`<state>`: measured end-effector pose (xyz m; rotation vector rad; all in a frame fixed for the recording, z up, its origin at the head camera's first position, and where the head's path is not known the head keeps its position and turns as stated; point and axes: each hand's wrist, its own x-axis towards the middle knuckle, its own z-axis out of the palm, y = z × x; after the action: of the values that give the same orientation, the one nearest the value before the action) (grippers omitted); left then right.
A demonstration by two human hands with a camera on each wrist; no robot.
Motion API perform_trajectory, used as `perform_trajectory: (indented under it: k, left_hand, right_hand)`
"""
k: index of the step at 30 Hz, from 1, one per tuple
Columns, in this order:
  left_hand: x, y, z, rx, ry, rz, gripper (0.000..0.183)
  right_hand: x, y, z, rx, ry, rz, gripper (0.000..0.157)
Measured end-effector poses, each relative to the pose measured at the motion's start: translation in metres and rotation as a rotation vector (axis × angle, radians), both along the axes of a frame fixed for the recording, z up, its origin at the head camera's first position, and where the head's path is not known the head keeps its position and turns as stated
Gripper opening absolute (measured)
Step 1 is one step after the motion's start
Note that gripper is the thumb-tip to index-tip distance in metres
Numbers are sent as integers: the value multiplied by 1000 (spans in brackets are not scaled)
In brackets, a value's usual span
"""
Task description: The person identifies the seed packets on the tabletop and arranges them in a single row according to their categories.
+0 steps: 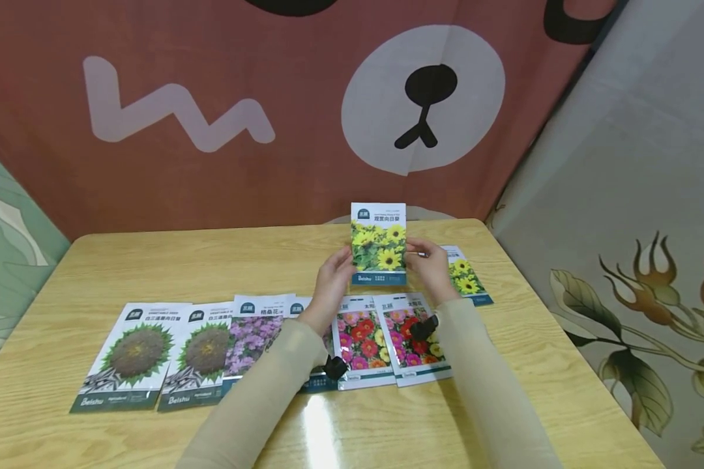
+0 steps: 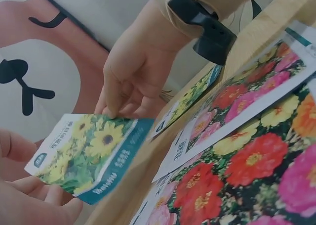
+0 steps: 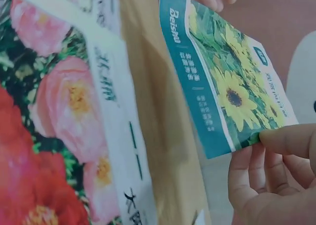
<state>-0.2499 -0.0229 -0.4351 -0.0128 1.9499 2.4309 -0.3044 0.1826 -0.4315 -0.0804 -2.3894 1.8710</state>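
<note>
A seed packet with yellow sunflowers (image 1: 379, 244) stands upright, raised above the back of the table. My right hand (image 1: 431, 266) pinches its right edge, the thumb on the printed front and the fingers behind, as the right wrist view shows. At the packet's left edge is my left hand (image 1: 333, 280), its fingers fairly straight and close to the edge; whether they touch it is hard to tell. A second sunflower packet (image 1: 467, 280) lies on the table beyond my right wrist. Two packets with red and pink flowers (image 1: 412, 332) lie below my hands.
Toward the left, two packets with large brown sunflower heads (image 1: 135, 352) lie overlapping. Beside them is a purple-flower packet (image 1: 249, 339), and another packet is partly hidden by my left forearm. The wooden table (image 1: 211, 260) backs onto a red bear-print cloth (image 1: 240, 182).
</note>
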Motion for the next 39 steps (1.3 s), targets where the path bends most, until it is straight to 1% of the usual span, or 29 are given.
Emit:
perform_trajectory:
  k: [3, 7, 10, 12, 15, 19, 21, 23, 25, 28, 34, 39]
  left_hand:
    - [3, 1, 0, 20, 7, 10, 54]
    - [8, 3, -1, 43, 3, 12, 48]
    - [12, 7, 0, 44, 9, -14, 43]
    - [16, 10, 1, 27, 32, -36, 43]
    - [29, 15, 14, -17, 71, -66, 47]
    - [45, 19, 30, -78, 120, -119, 53]
    - [46, 22, 27, -108, 145, -136, 53]
    - [46, 26, 20, -114, 159, -155, 53]
    - [47, 32, 13, -124, 174, -156, 54]
    - [49, 41, 5, -119, 164, -160, 56]
    - [63, 57, 2, -87, 115, -196, 57]
    - [69, 70, 1, -95, 89, -195, 60]
  right_hand:
    - [5, 5, 4, -33, -22, 5, 32]
    - [16, 13, 10, -35, -14, 31, 30]
    - [27, 18, 19, 6, 3, 34, 30]
    - [34, 22, 25, 48, 10, 33, 30]
    - [43, 30, 32, 107, 6, 38, 29]
    - [53, 42, 37, 174, -2, 65, 29]
    - [56, 48, 38, 211, -3, 72, 30]
    - [60, 54, 40, 245, -11, 82, 31]
    - [64, 59, 42, 282, -18, 102, 33]
    - [69, 68, 46, 335, -32, 137, 34]
    - [79, 84, 52, 465, -62, 194, 34]
    - [82, 94, 53, 462, -84, 223, 36]
